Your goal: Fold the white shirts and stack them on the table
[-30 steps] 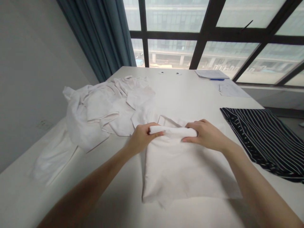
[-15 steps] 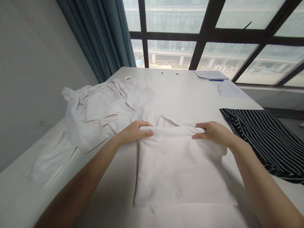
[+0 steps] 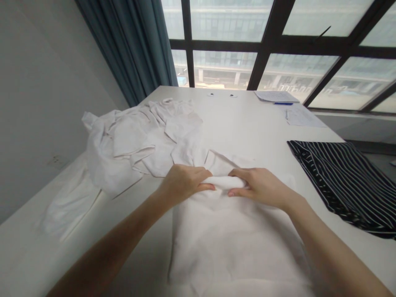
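Both hands (image 3: 222, 187) moved inward, bunching white cloth (image 3: 235, 243) beside striped fabric (image 3: 343, 181).

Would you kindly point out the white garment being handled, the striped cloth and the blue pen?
white garment (image 3: 232, 243): head view, flat middle panel below the hands.
striped cloth (image 3: 340, 173): head view, middle of its striped surface.
blue pen (image 3: 283, 103): head view, middle of its barrel.

Half a second ago the left hand (image 3: 182, 183) and right hand (image 3: 262, 187) held the far edge of the white cloth (image 3: 235, 243) spread wide. Now they have drawn together at its middle, bunching that edge into a short roll between them. The cloth's near edge now runs out of view.
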`<state>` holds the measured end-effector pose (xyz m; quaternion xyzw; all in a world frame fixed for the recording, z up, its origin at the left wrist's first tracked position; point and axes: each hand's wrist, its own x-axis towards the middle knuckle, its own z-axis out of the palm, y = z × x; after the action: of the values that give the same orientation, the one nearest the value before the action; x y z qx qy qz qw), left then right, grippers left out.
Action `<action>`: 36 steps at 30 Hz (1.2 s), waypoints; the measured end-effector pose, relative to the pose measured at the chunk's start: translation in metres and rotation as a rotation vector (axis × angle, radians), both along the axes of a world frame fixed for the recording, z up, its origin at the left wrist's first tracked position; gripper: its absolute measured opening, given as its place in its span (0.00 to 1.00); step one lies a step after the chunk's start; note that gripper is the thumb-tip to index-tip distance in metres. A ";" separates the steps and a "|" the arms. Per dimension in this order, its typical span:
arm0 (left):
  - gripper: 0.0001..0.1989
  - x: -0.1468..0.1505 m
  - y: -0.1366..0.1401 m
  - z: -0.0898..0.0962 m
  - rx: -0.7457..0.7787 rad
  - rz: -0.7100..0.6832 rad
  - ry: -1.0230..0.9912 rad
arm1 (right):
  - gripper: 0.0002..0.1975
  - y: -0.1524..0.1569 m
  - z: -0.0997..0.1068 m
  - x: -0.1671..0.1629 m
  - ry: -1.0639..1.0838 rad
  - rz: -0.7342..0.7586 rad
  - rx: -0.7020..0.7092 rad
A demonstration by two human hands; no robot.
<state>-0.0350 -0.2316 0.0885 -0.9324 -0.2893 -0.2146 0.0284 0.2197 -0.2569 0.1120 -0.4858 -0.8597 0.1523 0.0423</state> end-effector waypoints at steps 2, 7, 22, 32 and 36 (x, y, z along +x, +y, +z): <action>0.25 -0.001 0.001 -0.001 0.020 -0.003 -0.001 | 0.28 0.001 -0.006 -0.003 -0.043 0.002 0.082; 0.28 -0.004 0.011 0.000 -0.071 0.100 0.050 | 0.33 0.007 -0.023 -0.003 -0.132 -0.006 0.314; 0.23 -0.010 0.022 0.005 -0.640 0.171 -0.196 | 0.36 0.009 -0.025 0.003 -0.102 0.012 0.401; 0.21 -0.016 0.030 0.004 -0.837 0.179 -0.387 | 0.36 0.011 -0.018 0.008 -0.060 -0.036 0.295; 0.20 -0.020 0.032 0.003 -0.828 0.200 -0.439 | 0.36 0.013 -0.020 0.012 -0.010 -0.044 0.256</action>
<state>-0.0553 -0.1995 0.0913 -0.7658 -0.4377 -0.2694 -0.3866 0.2312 -0.2436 0.0917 -0.4959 -0.8614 0.0380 0.1028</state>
